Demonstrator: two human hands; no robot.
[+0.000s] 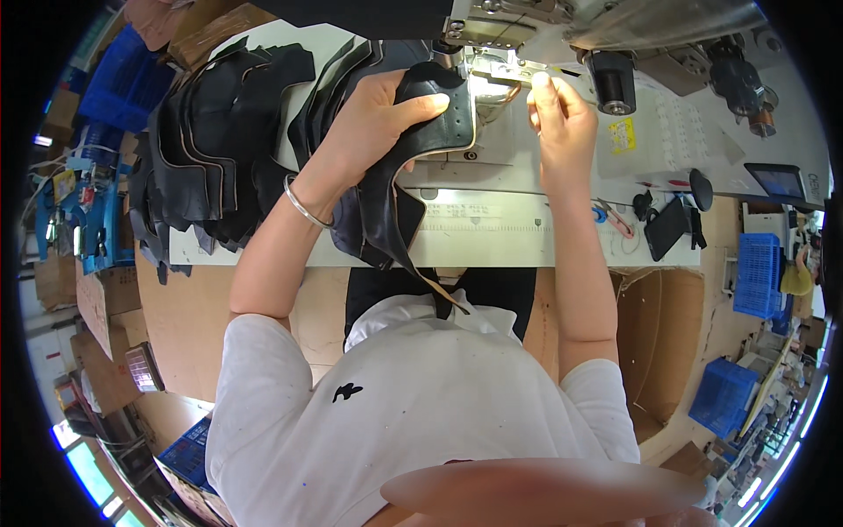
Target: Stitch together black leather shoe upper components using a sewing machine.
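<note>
My left hand [371, 119] grips a black leather piece [452, 132] with a row of small holes, thumb on top and most fingers hidden beneath. The piece's upper edge lies by the metal working parts of a sewing machine [505, 68]; a long strip of it hangs past the table's front edge. My right hand [562, 123] is raised just right of those parts, thumb and fingers pinched together. Whatever is in that pinch is too small to make out. More black leather pieces [198, 145] lie in overlapping stacks to the left of my left forearm.
Scissors [617, 221] and a small black stand-like object [667, 230] lie at the table's right. A yellow label [622, 135] sits near the machine. Below the right edge stands an open cardboard box [667, 342]. Blue crates [757, 277] are farther right.
</note>
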